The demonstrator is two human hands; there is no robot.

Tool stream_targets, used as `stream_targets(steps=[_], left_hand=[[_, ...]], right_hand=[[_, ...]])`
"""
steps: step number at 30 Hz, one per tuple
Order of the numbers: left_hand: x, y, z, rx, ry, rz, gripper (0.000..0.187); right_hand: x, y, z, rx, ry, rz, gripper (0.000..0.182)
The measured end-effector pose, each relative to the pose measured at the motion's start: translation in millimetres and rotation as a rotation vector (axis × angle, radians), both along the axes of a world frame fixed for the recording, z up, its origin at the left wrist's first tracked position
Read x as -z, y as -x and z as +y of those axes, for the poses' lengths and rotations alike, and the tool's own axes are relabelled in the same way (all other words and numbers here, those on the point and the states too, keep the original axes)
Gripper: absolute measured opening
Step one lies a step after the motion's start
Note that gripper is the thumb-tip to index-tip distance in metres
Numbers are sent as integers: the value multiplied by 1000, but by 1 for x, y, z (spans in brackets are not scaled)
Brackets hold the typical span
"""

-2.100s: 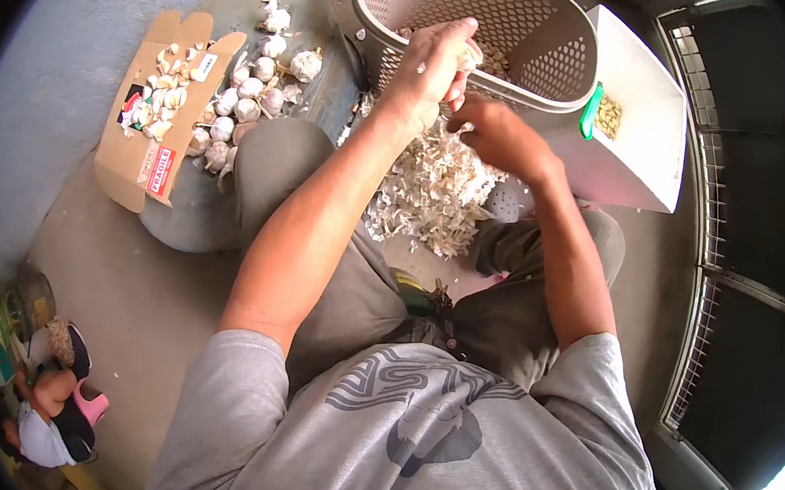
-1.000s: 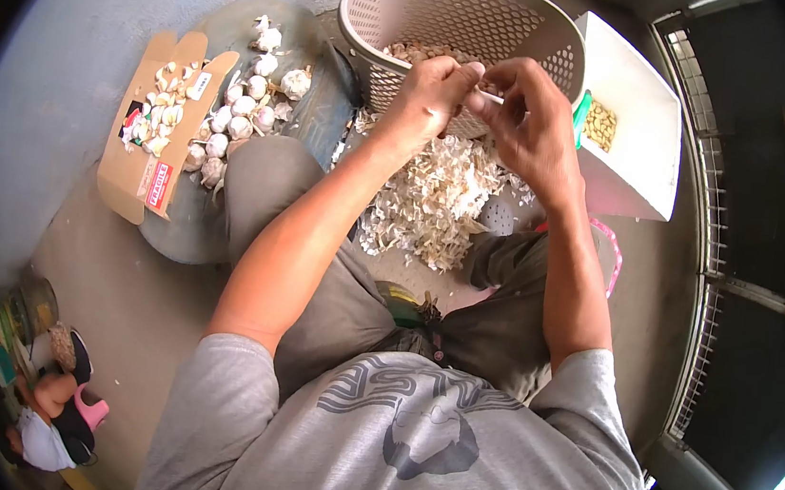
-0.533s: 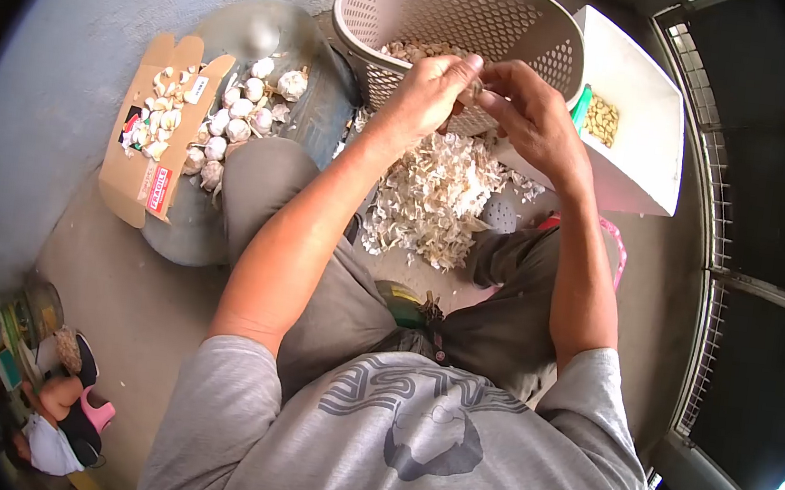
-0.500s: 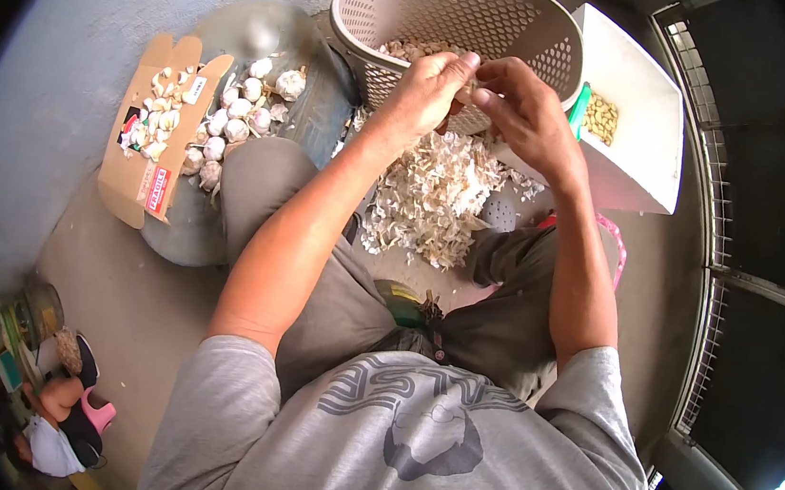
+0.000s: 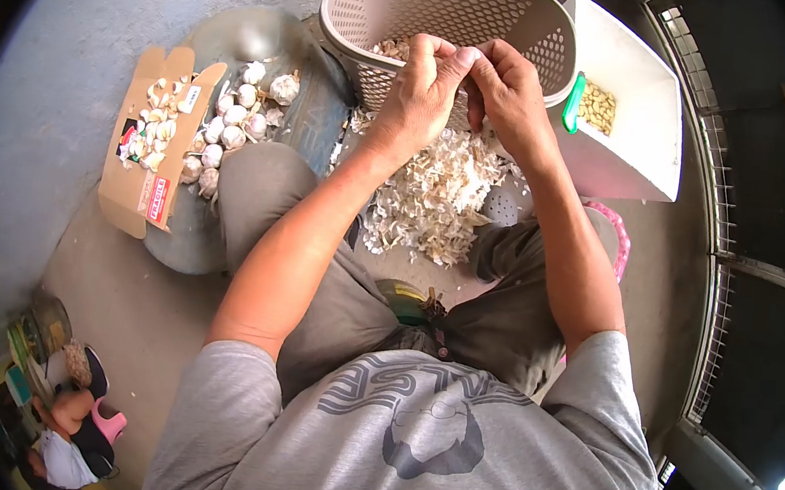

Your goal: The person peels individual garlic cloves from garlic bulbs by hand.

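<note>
My left hand point(image 5: 425, 91) and my right hand point(image 5: 512, 95) meet in front of me, thumbs and fingertips pinched together. Whatever lies between the fingertips is too small and covered to make out. Below them, a heap of papery garlic skins point(image 5: 436, 197) lies on the floor between my legs. Just behind the hands stands a beige perforated basket point(image 5: 365, 56) with pale pieces in its bottom. On my left, several whole garlic bulbs point(image 5: 236, 114) rest on a round grey surface point(image 5: 191, 248), beside an opened cardboard box point(image 5: 126, 188) bearing loose garlic cloves point(image 5: 158, 129).
To the right stands a white box point(image 5: 634, 127) containing pale yellowish cloves point(image 5: 598, 109), with a green object point(image 5: 574, 103) at its near-left edge. A pink strap-like thing point(image 5: 618, 235) is by my right knee. Assorted items point(image 5: 73, 412) sit at the lower left.
My hands have drawn closer together, and their fingertips now touch in a tighter pinch. The surroundings shift slightly with the camera.
</note>
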State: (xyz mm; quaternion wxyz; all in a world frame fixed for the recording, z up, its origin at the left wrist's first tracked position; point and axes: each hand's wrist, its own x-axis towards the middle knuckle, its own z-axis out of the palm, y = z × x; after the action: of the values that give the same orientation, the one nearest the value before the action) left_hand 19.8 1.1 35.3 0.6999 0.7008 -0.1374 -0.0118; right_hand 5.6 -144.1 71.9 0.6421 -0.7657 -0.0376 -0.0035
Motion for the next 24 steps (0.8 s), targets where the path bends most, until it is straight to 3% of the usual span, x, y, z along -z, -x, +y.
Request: stream_targets(steps=[9, 11, 17, 21, 24], left_hand=[[0, -4, 3, -127, -71, -110, 51], [0, -1, 2, -44, 84, 0, 50], [-3, 4, -2, 11, 408, 235, 40], [-7, 7, 4, -46, 492, 342, 37], [-4, 6, 8, -88, 534, 431, 33]], right_hand=[[0, -2, 8, 4, 26, -61, 32], [28, -15, 9, 34, 211, -436, 33], [1, -1, 24, 77, 318, -187, 31], [5, -7, 34, 86, 563, -425, 28], [1, -7, 38, 34, 651, -381, 26]])
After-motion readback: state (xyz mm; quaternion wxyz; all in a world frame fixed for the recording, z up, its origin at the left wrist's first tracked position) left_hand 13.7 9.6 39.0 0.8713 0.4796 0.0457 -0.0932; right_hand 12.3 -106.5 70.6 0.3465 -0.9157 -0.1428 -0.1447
